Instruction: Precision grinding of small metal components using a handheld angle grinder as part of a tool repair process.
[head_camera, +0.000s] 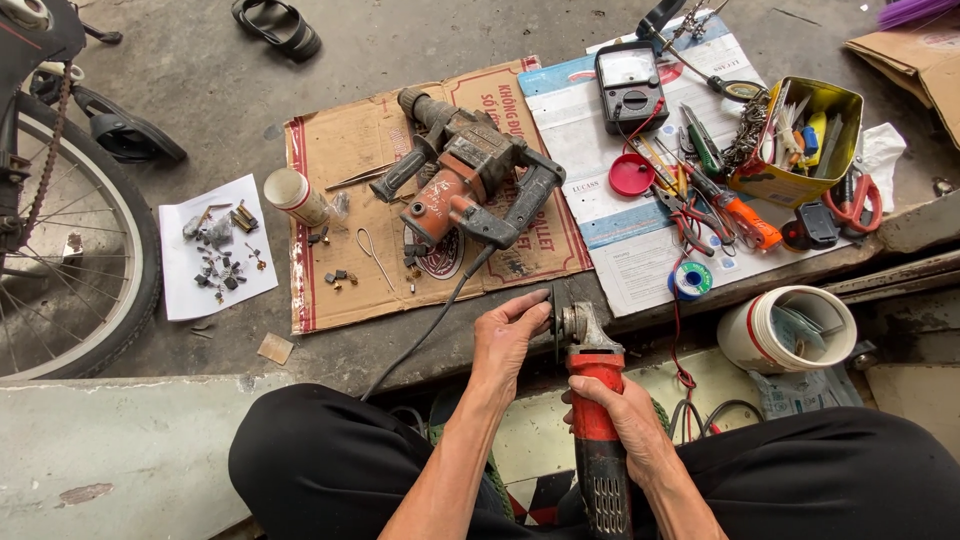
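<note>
Grinder (597, 400) lies at 6 o'clock, between the knees. Right hand (620, 415) is clamped on its red body; left hand (505, 335) pinches the disc. It looks heavy and stiff; body gives safest hold.

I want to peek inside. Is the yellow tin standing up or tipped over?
Tipped over: the yellow tin lies on its side, its open mouth showing tools inside.

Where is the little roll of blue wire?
In the head view, the blue wire spool lies on the white paper sheet, right of the big rotary hammer drill and just up-left of the white plastic bucket.
</note>
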